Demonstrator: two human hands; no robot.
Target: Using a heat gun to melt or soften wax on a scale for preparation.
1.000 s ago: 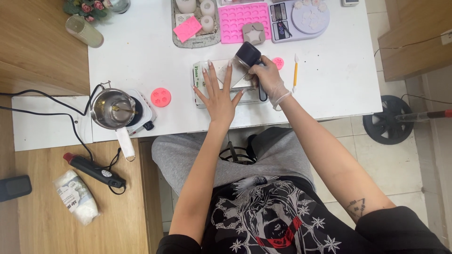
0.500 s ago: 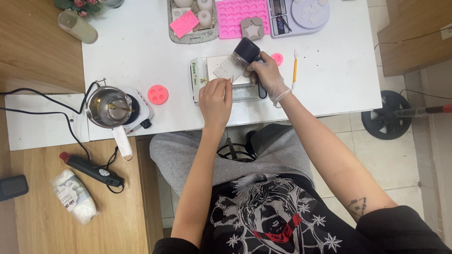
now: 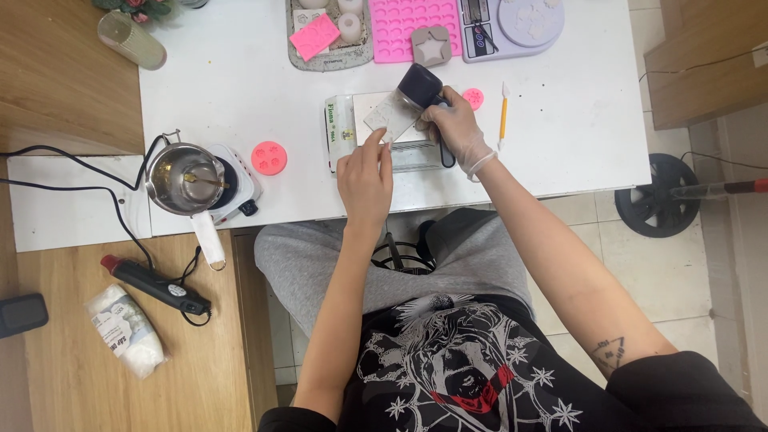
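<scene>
Fingertips of the bare left hand [image 3: 364, 180] bunch together and pinch the near edge of the pale flat slab [image 3: 390, 118] lying on the clear tray [image 3: 400, 156] at the white table's [image 3: 240, 96] front; the gloved right hand [image 3: 454, 128] curls closed round a dark-topped scraper [image 3: 418, 86] tilted onto the slab's far corner. Judging by this, the scraping or cutting stroke is in hand; the next move calls for a steady hold and an even drag; farther off lie pink moulds [image 3: 412, 28] and a scale [image 3: 512, 24].
</scene>
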